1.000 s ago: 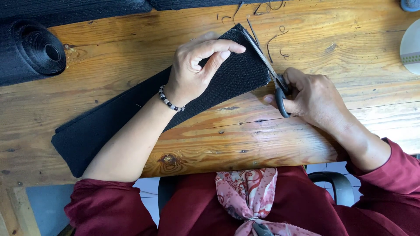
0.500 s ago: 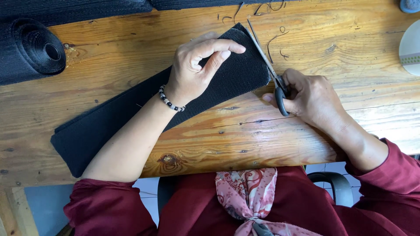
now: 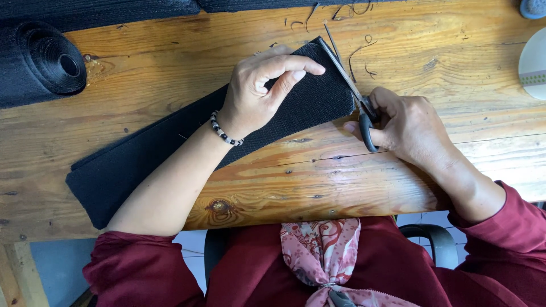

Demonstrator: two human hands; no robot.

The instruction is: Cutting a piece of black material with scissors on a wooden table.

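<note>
Two hands share the work: the left hand (image 3: 253,96) presses the black fabric strip (image 3: 170,148) flat on the table (image 3: 318,176), while the right hand (image 3: 406,125), fingers closed through the scissors (image 3: 350,85), has the blades along the strip's end, trimming apparently underway, unfinished.

Scissor handles (image 3: 368,128) mostly inside right hand (image 3: 412,128); white disc (image 3: 534,57) cut by edge.

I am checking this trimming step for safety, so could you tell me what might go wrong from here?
The left hand presses the black fabric strip with its fingertips close to the scissors, so a slip could nick them. The right hand cuts at the very edge, so the trim may wander.
</note>
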